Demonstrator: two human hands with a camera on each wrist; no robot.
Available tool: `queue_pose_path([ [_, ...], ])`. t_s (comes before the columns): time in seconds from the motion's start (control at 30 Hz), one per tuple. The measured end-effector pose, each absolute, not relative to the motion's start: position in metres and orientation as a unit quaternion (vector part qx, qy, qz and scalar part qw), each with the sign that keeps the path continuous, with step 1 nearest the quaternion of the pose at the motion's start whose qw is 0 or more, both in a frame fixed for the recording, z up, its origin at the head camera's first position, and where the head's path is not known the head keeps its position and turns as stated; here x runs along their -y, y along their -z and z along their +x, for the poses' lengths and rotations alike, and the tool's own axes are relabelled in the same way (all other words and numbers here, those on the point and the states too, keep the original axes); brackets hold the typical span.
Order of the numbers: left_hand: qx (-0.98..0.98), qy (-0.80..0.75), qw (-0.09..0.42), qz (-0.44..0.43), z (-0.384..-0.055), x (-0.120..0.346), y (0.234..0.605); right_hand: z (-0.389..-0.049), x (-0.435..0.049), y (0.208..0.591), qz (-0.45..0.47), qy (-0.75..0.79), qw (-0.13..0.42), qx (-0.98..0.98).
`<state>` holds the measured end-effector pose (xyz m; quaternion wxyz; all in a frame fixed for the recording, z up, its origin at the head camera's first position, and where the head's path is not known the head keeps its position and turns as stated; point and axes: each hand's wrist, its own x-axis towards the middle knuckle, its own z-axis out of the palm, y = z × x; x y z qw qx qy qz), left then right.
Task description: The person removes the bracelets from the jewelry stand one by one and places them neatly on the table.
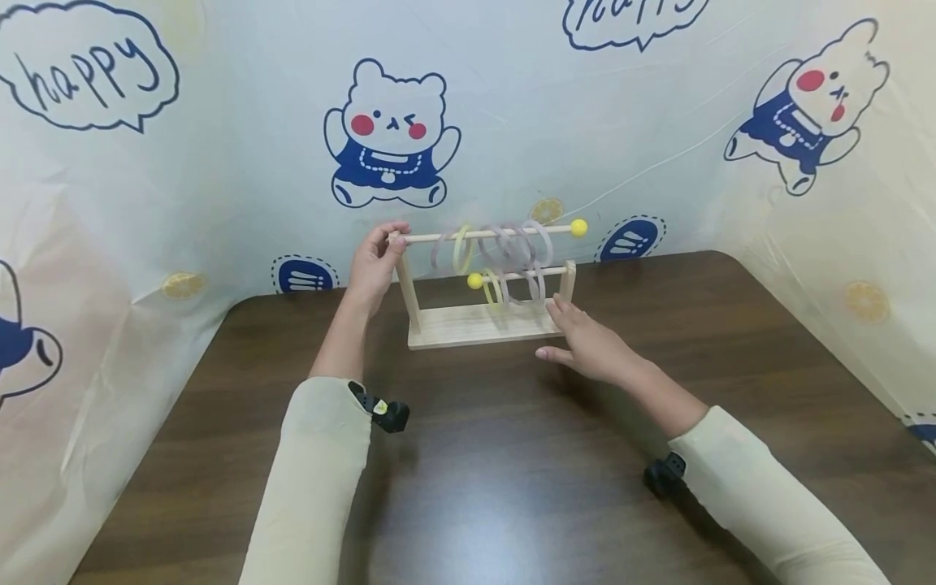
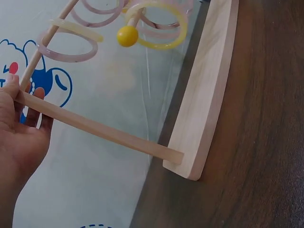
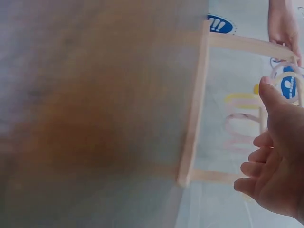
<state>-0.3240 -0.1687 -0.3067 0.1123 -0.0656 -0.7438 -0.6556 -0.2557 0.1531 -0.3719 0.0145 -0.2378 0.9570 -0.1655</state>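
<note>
Head view: my left hand [image 1: 374, 264] grips the rack [image 1: 478, 323] post top, steadying it. My right hand [image 1: 588, 345] hovers near the base, fingers relaxed, holding nothing, by the rings [image 1: 504, 248].

A makeshift recording booth — cartoon-bear sheeting [image 1: 219, 162] walls in a dark wooden table [image 1: 512, 471].

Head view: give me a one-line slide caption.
Left hand grips the top of a wooden ring rack hung with pastel rings; open right hand reaches toward its base.
</note>
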Motion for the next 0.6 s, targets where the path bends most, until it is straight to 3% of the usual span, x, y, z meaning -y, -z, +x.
queue_pose_path([
  [0.3,0.748,0.65,0.116,-0.062,-0.326,0.169,0.305,-0.267,-0.144,0.342,-0.21,0.189,-0.03,-0.959],
  [0.6,0.737,0.663,0.115,-0.06,-0.326,0.168,0.308,-0.279,-0.141,0.335,-0.16,0.24,-0.07,-0.955],
])
